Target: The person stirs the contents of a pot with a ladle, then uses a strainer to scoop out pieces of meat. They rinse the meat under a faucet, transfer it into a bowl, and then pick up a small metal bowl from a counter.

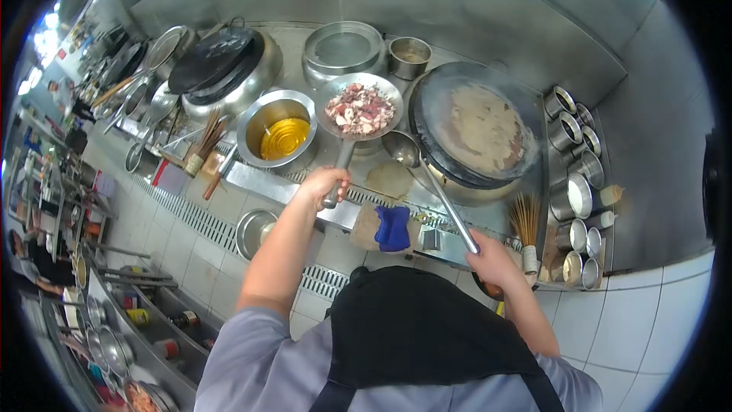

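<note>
Head view, items as seen from the room: one perforated strainer (396, 97), bowl up and heaped with pieces of meat (360, 111), at the end of a long handle running back toward the person; left hand (324, 185), fingers closed round that handle, the load lying straight ahead and slightly right of the knuckles. One ladle (402, 148), its shaft slanting from bowl at far left to grip at near right; right hand (496, 263), fingers wrapped about the shaft's end. Ladle bowl: just beside the strainer's near right side, between it and a broad dark wok (424, 122). The wok lies right of the strainer; the left hand bears the meat, while the right is the nearer to the wok's near side. Also listed: a metal pot (248, 134) of yellow liquid (286, 140), left of the strainer; a blue cloth (393, 227) at the counter's near edge, between the two hands.
</note>
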Motion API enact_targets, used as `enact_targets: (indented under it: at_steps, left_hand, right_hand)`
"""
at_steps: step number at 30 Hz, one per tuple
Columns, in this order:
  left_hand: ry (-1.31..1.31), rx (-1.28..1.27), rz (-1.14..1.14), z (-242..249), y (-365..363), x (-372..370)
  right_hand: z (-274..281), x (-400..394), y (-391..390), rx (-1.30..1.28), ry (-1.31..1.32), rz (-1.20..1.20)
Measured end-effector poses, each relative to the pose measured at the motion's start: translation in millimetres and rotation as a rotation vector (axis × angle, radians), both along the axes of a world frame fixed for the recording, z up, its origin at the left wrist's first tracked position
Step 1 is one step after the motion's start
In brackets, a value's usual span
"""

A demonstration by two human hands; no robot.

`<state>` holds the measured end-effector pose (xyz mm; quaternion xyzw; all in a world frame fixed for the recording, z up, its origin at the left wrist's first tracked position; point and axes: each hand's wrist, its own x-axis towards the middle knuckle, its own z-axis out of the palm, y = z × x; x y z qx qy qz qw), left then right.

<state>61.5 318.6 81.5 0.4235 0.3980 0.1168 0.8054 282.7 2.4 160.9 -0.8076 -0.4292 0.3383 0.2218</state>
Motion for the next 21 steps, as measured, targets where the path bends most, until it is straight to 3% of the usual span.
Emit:
enact_targets:
  at_steps: [6,12,14,21]
  left_hand:
    - [0.071,-0.002,-0.057,-27.9,6.3,-6.1]
    - [0.135,-0.038,-0.094,-49.2,-0.7,-11.3]
    - [0.087,-0.082,-0.084,-59.1,-7.4,-16.6]
    - [0.033,-0.155,-0.069,-71.5,-24.4,-30.2]
  right_hand:
    - [27.5,-11.8,-23.7,-0.033,-0.071,0.006]
    - [102.2,-10.5,-55.6,-0.071,0.108,-0.122]
    - [112.2,-10.2,-68.6,0.043,0.280,-0.388]
    - [125.2,12.3,-60.4,0.273,0.244,-0.529]
